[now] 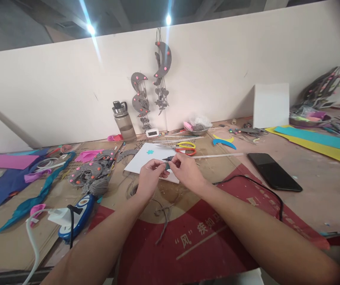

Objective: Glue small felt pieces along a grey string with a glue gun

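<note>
My left hand and my right hand meet over the white board, fingertips pinched together. Between them is a small dark grey-green piece, mostly covered by the fingers; both hands seem to grip it. A dark pointed object shows just behind the fingertips, and I cannot make out what it is. On the board lies a small teal cut-out. Scissors with yellow and red-orange handles rest just beyond my right hand. Grey yarn trails over the cardboard below my hands.
A black phone lies to the right, near a black cable. At left are a blue-and-white power strip and grey felt pieces. A water bottle stands by the wall, beside hanging grey moon ornaments.
</note>
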A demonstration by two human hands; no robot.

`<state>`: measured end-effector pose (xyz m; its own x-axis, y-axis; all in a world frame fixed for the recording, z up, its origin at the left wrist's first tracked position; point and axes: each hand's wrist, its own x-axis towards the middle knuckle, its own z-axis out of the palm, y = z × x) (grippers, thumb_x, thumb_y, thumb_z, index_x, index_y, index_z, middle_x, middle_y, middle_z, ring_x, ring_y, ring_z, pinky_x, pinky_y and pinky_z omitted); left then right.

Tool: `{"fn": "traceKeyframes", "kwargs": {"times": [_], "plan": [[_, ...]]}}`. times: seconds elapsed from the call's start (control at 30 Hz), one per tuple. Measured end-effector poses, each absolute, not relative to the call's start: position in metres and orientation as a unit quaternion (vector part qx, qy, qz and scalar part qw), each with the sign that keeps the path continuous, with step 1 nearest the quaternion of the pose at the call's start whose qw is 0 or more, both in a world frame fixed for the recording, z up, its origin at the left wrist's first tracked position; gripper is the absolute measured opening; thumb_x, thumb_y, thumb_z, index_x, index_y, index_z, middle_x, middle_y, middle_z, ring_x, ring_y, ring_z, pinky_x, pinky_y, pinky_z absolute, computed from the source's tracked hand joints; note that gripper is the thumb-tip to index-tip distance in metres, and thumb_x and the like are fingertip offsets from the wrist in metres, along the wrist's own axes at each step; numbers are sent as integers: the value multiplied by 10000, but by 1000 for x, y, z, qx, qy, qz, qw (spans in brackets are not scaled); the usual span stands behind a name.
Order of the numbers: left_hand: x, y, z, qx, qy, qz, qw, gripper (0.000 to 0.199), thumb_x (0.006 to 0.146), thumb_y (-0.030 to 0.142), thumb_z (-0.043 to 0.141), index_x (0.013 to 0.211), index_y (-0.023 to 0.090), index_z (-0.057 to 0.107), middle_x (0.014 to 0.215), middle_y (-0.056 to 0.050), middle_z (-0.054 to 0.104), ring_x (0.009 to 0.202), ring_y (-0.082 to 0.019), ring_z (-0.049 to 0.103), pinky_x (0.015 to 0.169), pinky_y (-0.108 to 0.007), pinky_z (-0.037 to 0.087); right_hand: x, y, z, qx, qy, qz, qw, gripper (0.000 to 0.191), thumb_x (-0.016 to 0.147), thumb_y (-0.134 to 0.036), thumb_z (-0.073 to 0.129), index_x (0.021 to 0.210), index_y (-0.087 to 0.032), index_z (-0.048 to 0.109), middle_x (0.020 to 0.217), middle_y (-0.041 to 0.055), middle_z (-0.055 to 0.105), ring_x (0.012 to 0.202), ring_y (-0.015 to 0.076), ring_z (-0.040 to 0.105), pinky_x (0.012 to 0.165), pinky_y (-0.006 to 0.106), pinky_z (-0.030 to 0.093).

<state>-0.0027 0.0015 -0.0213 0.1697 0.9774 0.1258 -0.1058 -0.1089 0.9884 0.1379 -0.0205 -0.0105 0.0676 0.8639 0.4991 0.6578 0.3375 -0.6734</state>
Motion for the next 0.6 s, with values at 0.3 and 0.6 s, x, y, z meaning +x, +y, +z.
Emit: {"fn": "traceKeyframes", "kwargs": {"times": [0.3, 0.6], "plan": [[-1, 0, -19, 508, 393, 503, 578, 209, 641, 299, 691, 718, 142, 576, 626, 7, 605, 553, -126, 608, 564, -264, 493, 135, -20, -12, -571, -655, 146, 474, 136, 771, -238, 529, 644, -194, 516, 644, -9, 597, 608, 115, 506, 597, 246, 363], [0, 0, -18, 506, 385, 489, 597, 248, 632, 303, 708, 756, 145, 561, 627, 14, 599, 553, -115, 603, 581, -261, 494, 141, -12, -13, -548, -581, 318, 511, 169, 696, -321, 577, 780, -174, 587, 642, -28, 572, 583, 108, 482, 566, 238, 376]]}}
